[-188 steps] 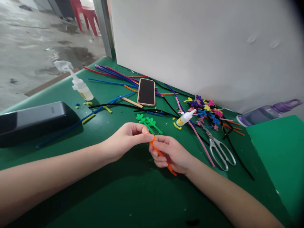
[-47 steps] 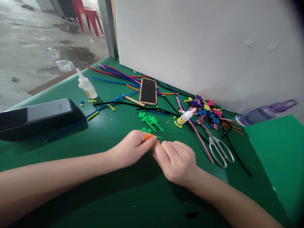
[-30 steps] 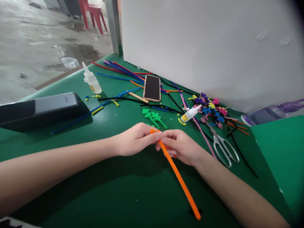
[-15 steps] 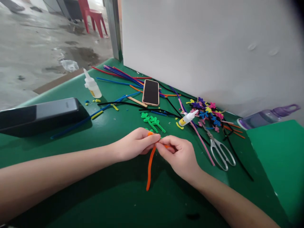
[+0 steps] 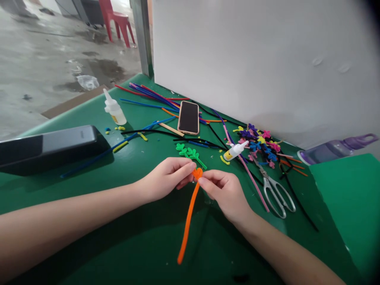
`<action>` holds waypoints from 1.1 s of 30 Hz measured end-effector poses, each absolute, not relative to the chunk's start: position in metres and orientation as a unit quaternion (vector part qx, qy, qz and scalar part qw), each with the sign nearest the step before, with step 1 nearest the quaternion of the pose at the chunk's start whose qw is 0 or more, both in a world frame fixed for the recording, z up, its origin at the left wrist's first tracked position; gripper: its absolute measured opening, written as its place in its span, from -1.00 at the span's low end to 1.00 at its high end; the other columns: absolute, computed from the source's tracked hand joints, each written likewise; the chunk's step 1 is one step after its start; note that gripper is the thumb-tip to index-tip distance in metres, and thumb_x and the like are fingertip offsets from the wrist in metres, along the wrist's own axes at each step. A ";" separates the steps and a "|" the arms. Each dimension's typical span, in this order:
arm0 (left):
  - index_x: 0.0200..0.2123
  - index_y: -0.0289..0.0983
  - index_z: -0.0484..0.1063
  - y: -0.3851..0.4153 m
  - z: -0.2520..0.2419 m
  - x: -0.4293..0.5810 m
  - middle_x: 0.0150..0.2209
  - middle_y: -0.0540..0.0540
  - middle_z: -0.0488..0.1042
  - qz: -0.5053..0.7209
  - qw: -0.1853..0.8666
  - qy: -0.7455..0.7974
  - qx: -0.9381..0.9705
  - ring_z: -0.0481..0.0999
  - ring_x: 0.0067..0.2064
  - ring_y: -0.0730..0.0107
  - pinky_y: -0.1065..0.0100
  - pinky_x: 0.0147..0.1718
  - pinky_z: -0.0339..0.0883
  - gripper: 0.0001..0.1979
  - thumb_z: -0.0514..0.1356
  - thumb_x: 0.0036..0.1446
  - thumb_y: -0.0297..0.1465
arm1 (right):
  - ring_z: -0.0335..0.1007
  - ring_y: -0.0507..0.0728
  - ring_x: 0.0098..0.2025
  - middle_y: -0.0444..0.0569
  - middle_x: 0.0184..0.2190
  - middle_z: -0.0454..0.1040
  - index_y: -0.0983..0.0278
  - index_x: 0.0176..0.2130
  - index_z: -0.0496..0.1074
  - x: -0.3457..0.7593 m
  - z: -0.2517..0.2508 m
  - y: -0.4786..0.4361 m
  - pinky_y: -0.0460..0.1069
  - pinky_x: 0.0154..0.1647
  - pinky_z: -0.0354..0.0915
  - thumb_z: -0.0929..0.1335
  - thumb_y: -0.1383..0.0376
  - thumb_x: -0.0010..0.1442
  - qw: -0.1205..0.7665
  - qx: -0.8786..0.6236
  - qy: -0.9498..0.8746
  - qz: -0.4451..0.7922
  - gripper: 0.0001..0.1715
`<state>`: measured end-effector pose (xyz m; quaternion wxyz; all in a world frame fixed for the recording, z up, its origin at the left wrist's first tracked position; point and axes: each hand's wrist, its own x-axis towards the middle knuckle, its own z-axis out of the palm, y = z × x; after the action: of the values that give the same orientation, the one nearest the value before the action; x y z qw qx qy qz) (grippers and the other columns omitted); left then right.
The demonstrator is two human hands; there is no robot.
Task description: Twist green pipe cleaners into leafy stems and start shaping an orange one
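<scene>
An orange pipe cleaner [image 5: 187, 221] has a small looped head at its top, and its long tail hangs down towards me. My left hand [image 5: 173, 174] pinches the looped head from the left. From the right, my right hand [image 5: 224, 188] grips it just below the loops, thumb and forefinger together. Just beyond my hands lie green pipe-cleaner sprigs [image 5: 192, 153]. A small glue bottle [image 5: 234, 151] rests to their right, near metal scissors [image 5: 277, 194].
On the green table [image 5: 142, 245] are a black box-like device [image 5: 50, 148], an upright glue bottle [image 5: 115, 111], a phone [image 5: 189, 117], loose pipe cleaners [image 5: 154, 95], colourful flowers [image 5: 261, 142] and a purple bottle [image 5: 332, 148]. A white board [image 5: 237, 51] stands behind.
The orange looped head now shows between my fingertips, where my fingers covered most of it before. More of the orange tail hangs down. My hands have drawn slightly apart.
</scene>
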<state>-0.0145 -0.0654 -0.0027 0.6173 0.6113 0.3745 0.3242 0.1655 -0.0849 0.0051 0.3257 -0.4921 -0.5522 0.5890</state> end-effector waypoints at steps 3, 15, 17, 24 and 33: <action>-0.54 -0.31 0.24 -0.065 0.001 -0.015 -0.63 0.08 0.18 0.300 0.610 0.376 0.630 0.17 -0.57 0.54 0.46 -0.55 0.09 -0.62 -0.05 0.25 -0.23 | -0.06 -0.08 -0.61 -0.20 -0.65 0.23 0.32 -0.43 0.50 0.166 0.007 -0.084 -0.12 -0.62 -0.07 0.40 0.16 0.05 0.310 -0.495 -0.568 0.580 -0.75; -0.19 -0.36 0.37 -0.061 -0.001 -0.015 -0.35 -0.04 0.40 0.330 0.624 0.327 0.629 0.41 -0.41 0.49 0.40 -0.36 0.33 -0.82 0.03 0.21 -0.44 | 0.02 -0.08 -0.62 -0.15 -0.57 0.38 0.31 -0.45 0.47 0.169 0.005 -0.081 -0.14 -0.63 0.01 0.33 0.25 0.11 0.317 -0.497 -0.595 0.546 -0.80; -0.23 -0.37 0.40 -0.058 -0.002 -0.016 -0.36 -0.06 0.43 0.329 0.652 0.307 0.610 0.43 -0.38 0.48 0.40 -0.33 0.35 -0.85 0.07 0.19 -0.46 | -0.02 -0.09 -0.64 -0.18 -0.62 0.32 0.31 -0.47 0.45 0.170 0.007 -0.080 -0.14 -0.65 -0.03 0.33 0.28 0.10 0.308 -0.499 -0.604 0.539 -0.82; -0.29 -0.37 0.49 -0.049 -0.005 -0.021 -0.40 -0.07 0.54 0.288 0.731 0.255 0.565 0.50 -0.38 0.49 0.46 -0.33 0.38 -0.88 0.17 0.14 -0.46 | -0.16 -0.10 -0.66 -0.27 -0.73 0.09 0.31 -0.53 0.41 0.181 0.010 -0.069 -0.13 -0.66 -0.18 0.33 0.31 0.06 0.239 -0.459 -0.634 0.575 -0.83; -0.32 -0.32 0.50 -0.051 -0.006 -0.020 -0.42 -0.02 0.54 0.302 0.699 0.253 0.597 0.51 -0.38 0.50 0.51 -0.36 0.37 -0.92 0.24 0.05 -0.51 | -0.01 -0.07 -0.59 -0.18 -0.62 0.28 0.31 -0.50 0.43 0.185 0.006 -0.066 -0.12 -0.60 -0.08 0.35 0.24 0.09 0.228 -0.411 -0.634 0.614 -0.79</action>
<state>-0.0200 -0.0507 -0.0060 0.6989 0.5968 0.2534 0.3019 0.1852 -0.0655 0.0058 0.2280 -0.4115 -0.6339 0.6139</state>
